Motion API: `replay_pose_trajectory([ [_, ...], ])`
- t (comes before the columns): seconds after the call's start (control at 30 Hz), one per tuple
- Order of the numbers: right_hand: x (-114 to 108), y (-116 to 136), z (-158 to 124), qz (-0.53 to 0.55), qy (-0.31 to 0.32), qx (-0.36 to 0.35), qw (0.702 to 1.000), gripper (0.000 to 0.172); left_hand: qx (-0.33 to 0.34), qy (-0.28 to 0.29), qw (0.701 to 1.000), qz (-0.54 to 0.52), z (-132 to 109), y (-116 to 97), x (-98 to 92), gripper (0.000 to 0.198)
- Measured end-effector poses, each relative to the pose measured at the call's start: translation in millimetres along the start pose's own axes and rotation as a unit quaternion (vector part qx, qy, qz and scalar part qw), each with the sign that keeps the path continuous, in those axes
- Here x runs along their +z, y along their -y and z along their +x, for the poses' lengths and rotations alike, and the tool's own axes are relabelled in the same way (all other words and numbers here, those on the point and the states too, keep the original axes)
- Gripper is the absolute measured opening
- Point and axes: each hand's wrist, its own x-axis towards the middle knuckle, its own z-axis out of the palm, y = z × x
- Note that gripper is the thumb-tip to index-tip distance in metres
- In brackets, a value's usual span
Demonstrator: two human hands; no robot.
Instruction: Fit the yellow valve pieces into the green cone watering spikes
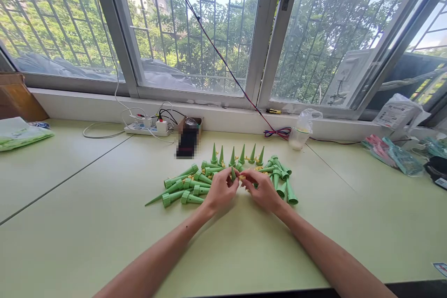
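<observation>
Our left fingers [223, 175] pinch a green spike [233, 175]; our right fingers [250, 174], nearly together, grip a yellow piece [242, 177]. Beyond them, upright green cones [242, 154] line the desk [104, 223].

Bare forearms [157, 250] converging from the lower edge; left hand [220, 190] and right hand [263, 189] just beside each other, backs upward, fingers [252, 176] curled in a pinch.

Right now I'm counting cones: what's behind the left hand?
Behind the left hand, upright green cones and some lying cones show; whatever the hand itself covers can't be seen.
</observation>
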Motion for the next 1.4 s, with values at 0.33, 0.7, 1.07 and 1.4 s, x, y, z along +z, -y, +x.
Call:
replay_pose_trajectory([
  [0.33, -1.0, -1.3, 1.7, 0.006, -0.002, 0.009, 1.000, 0.012, 0.003, -0.002, 1.000, -0.007, 0.1, -0.7, -0.2, 0.011],
  [0.7, -1.7, -2.2, 1.9, -0.021, 0.004, 0.016, 1.000, 0.018, 0.009, 0.026, 1.000, -0.015, -0.3, 3.2, 0.0, 0.008],
  [1.07, -0.8, 0.1, 0.5, 0.016, 0.002, 0.013, 1.000, 0.015, 0.006, 0.010, 1.000, -0.015, -0.2, 4.3, 1.1, 0.010],
  [1.4, -2.1, -0.2, 1.5, -0.012, -0.011, 0.002, 1.000, 0.016, 0.014, 0.001, 1.000, -0.006, 0.3, 3.5, 0.9, 0.013],
])
